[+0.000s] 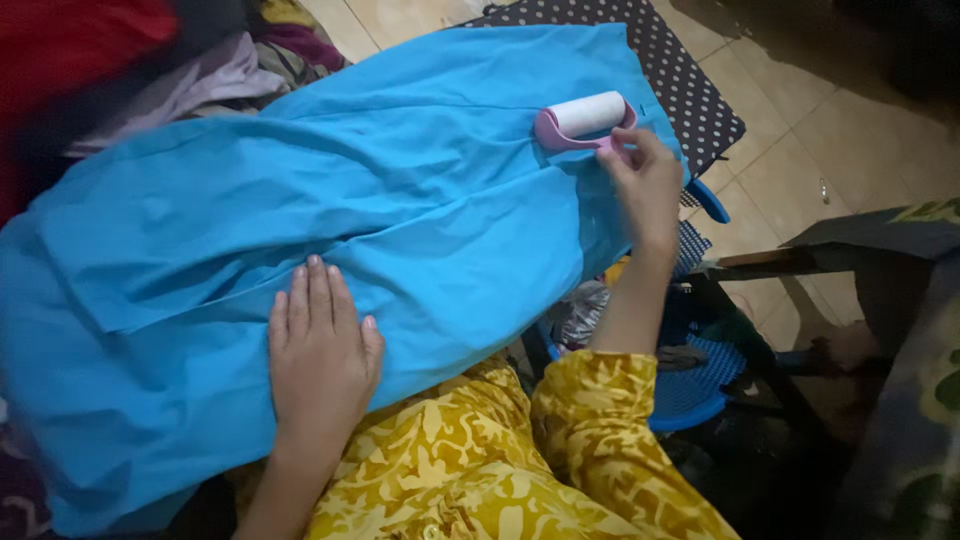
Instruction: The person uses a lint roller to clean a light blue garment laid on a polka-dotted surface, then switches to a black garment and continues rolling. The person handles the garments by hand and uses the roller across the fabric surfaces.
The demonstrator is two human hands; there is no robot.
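**Lint roller on the blue cloth**

My left hand point(320, 350) lies flat and open, fingers together, palm pressing the blue garment point(300, 220) spread before me. My right hand point(645, 180) is closed around the pink handle of a lint roller point(585, 120), whose white roll rests on the cloth just beyond my fingers. The garment is bright blue, creased with long folds. Beyond the roller lies a dark dotted mat point(690, 90); beneath my right forearm sits a blue basket point(700, 385).
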